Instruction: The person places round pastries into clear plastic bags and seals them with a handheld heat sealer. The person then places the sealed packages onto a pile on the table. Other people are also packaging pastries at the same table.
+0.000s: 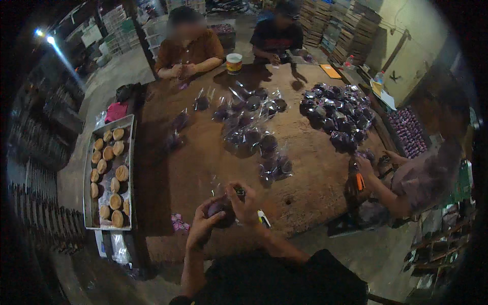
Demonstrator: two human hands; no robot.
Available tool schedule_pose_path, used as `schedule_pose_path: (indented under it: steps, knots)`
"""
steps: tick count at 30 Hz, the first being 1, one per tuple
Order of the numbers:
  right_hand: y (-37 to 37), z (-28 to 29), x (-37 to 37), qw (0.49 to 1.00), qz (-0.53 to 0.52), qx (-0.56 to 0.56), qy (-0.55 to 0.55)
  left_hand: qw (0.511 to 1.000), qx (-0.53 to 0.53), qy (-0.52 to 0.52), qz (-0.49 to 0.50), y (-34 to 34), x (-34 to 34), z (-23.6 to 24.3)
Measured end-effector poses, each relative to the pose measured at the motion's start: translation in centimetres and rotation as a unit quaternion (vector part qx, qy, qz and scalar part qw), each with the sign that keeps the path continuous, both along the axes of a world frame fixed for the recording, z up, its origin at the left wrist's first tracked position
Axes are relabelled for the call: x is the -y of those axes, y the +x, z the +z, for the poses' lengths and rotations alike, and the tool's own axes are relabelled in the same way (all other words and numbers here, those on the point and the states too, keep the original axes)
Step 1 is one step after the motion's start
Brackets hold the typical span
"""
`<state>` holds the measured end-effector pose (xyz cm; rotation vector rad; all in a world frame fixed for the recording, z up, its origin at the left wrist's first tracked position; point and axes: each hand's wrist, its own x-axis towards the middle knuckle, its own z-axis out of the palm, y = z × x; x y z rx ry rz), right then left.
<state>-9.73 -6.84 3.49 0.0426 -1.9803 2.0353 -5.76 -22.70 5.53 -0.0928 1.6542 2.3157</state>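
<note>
My left hand (202,223) is closed around a round, dark purple packet (217,207) in clear plastic, held above the near edge of the table. Against the packet's upper right side is my right hand (245,204), its fingers curled together. A small dark, shiny thing (239,191) shows at those fingers, too small to name. Just right of my right hand lies a yellow, white and black tool (264,218), perhaps a cutter. To the left of my left wrist, crumpled pink and white wrapping scraps (179,222) rest on the wood.
On the wooden table (183,168) are loose bagged purple packets (249,140) and a heap of them (338,109). A metal tray (133,168) of round buns stands left. A white-yellow tub (234,63) stands far. Co-workers sit opposite; another's hand (365,166) is near an orange-handled tool (360,181).
</note>
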Motion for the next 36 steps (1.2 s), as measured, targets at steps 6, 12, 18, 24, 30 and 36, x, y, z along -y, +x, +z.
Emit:
schedule_pose_path:
  steps: [6, 12, 18, 24, 30, 36]
  knots:
    - [-4.8, 5.2, -3.2, 0.955, -0.100, 0.126, -0.248, 0.992, 0.093, -0.077, -0.022, 1.6, 1.1, 0.8]
    - [-0.8, 3.3, -0.8, 0.986, 0.037, -0.140, 0.082, 0.994, -0.037, -0.041, 0.099, 1.3, 0.7, 1.4]
    - [2.1, 1.8, 1.9, 0.989, 0.125, 0.050, 0.053, 0.979, -0.095, -0.020, 0.177, 1.6, 1.6, 1.2]
    - [3.5, 2.2, 3.4, 0.986, 0.075, 0.128, -0.082, 0.977, -0.046, 0.089, 0.187, 2.1, 3.0, 0.3]
    - [3.1, 2.8, 2.2, 0.984, 0.110, 0.127, -0.058, 0.998, -0.041, -0.039, 0.019, 3.1, 4.5, 1.0]
    - [2.5, 2.2, 2.7, 0.995, 0.034, 0.055, -0.082, 0.985, -0.042, -0.063, 0.155, 2.6, 2.7, 1.4]
